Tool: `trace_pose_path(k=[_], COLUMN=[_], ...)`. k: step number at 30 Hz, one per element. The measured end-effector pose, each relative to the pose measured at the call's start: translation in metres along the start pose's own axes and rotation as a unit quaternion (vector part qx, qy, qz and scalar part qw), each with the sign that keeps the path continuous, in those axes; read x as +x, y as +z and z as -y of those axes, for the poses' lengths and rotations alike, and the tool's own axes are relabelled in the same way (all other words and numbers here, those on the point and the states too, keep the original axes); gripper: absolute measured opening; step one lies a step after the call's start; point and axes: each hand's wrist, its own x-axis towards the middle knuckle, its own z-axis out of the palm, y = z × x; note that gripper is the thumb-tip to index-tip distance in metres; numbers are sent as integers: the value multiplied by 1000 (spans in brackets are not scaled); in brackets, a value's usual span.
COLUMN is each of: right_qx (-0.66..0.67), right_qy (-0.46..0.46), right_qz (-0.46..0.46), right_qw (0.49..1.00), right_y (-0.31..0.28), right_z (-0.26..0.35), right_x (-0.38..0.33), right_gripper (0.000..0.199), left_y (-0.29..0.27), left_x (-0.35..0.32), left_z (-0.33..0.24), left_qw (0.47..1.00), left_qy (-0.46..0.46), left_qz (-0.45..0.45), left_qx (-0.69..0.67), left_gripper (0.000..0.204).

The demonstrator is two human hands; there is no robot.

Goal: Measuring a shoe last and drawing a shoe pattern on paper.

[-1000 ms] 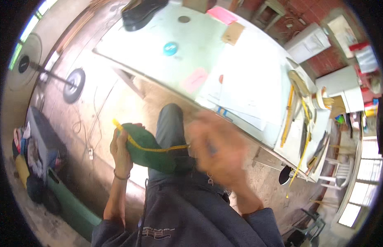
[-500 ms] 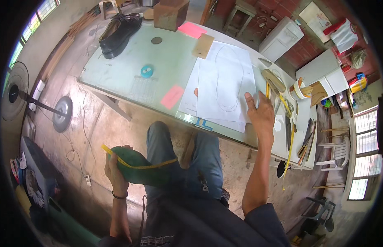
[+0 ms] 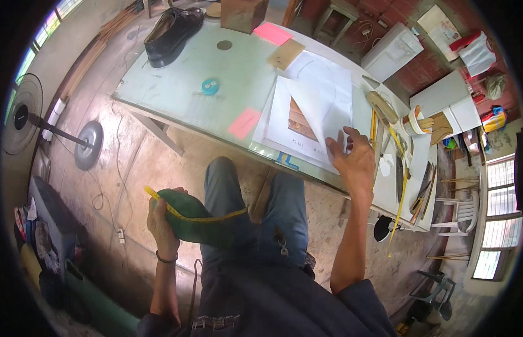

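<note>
My left hand (image 3: pixel 162 224) is closed around a green shoe last (image 3: pixel 199 231) above my lap. A yellow tape measure (image 3: pixel 216 219) lies across the last, its end poking out past my thumb. Over the table's front edge, my right hand (image 3: pixel 354 160) pinches the near corner of a white paper sheet (image 3: pixel 331 76) with a drawn sole outline. That corner is bent up and folded back, so part of the outline is hidden. Beneath it shows another sheet (image 3: pixel 277 124) with a brown printed picture and handwriting.
On the glass-topped table (image 3: pixel 166 84) stand a black shoe (image 3: pixel 173 38), a brown box (image 3: pixel 243 14), a turquoise round container (image 3: pixel 210 86) and pink paper pieces (image 3: pixel 244 123). At the right are a tool cup (image 3: pixel 413 121), several tools and another yellow tape (image 3: pixel 403 185). A fan (image 3: pixel 88 145) stands left.
My right hand has gone from resting on the outlined sheet to lifting its corner, baring the picture below. My left hand keeps holding the last. The whole view has shifted slightly.
</note>
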Motion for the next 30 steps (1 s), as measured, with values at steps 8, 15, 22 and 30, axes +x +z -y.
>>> trace_pose_path(k=[8,15,22,30], right_qx=[64,44,-85,-133], right_qy=[-290,-209,-106,-136], right_qz=[50,181,30,86], right_qw=[954,960,990,978], right_y=[19,22,118,68], right_z=[34,86,137,115], right_x=[7,78,217,201], right_gripper=[26,24,88,89], left_y=[-1,-5,-3,-4], left_x=[0,-4,-6,-5], left_z=[-1,-1,2,5], left_qw=[1000,1000,999,1000], left_qy=[3,-10,-4,-1], left_qz=[1,-24,-32,-29], left_qx=[24,1,-6,12], left_gripper=[38,38,37,40])
